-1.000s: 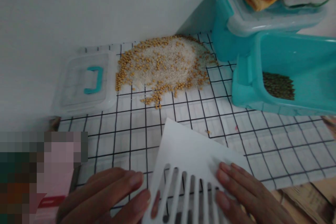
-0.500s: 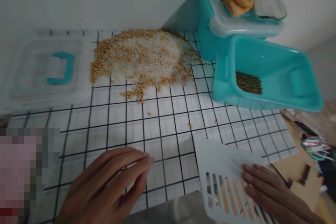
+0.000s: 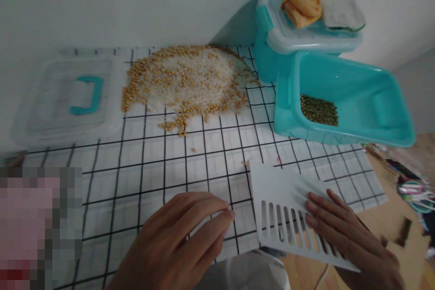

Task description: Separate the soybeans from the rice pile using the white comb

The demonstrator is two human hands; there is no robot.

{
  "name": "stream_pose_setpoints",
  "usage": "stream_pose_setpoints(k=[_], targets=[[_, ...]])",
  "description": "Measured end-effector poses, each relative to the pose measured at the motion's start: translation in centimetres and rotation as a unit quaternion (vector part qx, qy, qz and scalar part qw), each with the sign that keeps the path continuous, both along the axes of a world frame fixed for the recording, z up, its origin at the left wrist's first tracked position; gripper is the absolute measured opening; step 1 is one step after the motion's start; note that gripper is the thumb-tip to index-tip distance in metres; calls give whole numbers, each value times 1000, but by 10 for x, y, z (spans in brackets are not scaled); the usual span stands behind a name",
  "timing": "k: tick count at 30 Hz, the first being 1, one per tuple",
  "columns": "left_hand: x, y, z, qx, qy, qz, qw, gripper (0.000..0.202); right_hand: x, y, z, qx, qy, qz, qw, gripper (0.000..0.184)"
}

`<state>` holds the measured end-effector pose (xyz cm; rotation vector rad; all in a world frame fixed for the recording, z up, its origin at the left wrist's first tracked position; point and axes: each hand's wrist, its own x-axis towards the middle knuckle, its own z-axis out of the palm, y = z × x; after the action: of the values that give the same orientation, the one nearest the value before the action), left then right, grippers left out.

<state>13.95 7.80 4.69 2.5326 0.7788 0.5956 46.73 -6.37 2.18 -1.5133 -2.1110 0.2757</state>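
My right hand (image 3: 343,226) grips a white slotted scoop (image 3: 278,186) by its right side, fingers lying along its surface and thumb hidden. The scoop's slots face me, over the table's front edge. My left hand (image 3: 183,231) hovers over the grid-patterned cloth (image 3: 152,167) just left of the scoop. Its fingers are loosely curved, and nothing shows in them. Farther back, a pile of white rice (image 3: 200,79) mixed with yellow soybeans (image 3: 139,72) lies on the cloth. A single soybean (image 3: 244,163) touches or nearly touches the scoop's far left corner.
An uncovered turquoise bin (image 3: 360,95) with small green-brown grains (image 3: 319,109) stands at the right. Behind it, a lidded turquoise bin (image 3: 268,50) carries a yellow cloth (image 3: 302,8) and a whitish cloth (image 3: 343,13). A clear lid (image 3: 50,95) with a turquoise handle lies left.
My left hand has moved right, closer to the scoop. The scoop has shifted slightly away from me and tilted, with my right hand still on it. The view has shifted a little.
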Motion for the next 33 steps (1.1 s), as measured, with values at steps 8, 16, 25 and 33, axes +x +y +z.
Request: stream_pose_setpoints(k=[8,16,25,33], targets=[[29,7,25,11,-7,-49,999,37,6,25,4,30,0,20,999,47],[46,28,45,106,44,-98,989,33,-7,54,30,24,19,67,997,45],[-33,65,55,118,136,-39,983,49,-33,76,45,67,10,-23,997,60],[-26,61,67,105,133,-23,985,41,-19,101,67,26,-21,63,997,42]])
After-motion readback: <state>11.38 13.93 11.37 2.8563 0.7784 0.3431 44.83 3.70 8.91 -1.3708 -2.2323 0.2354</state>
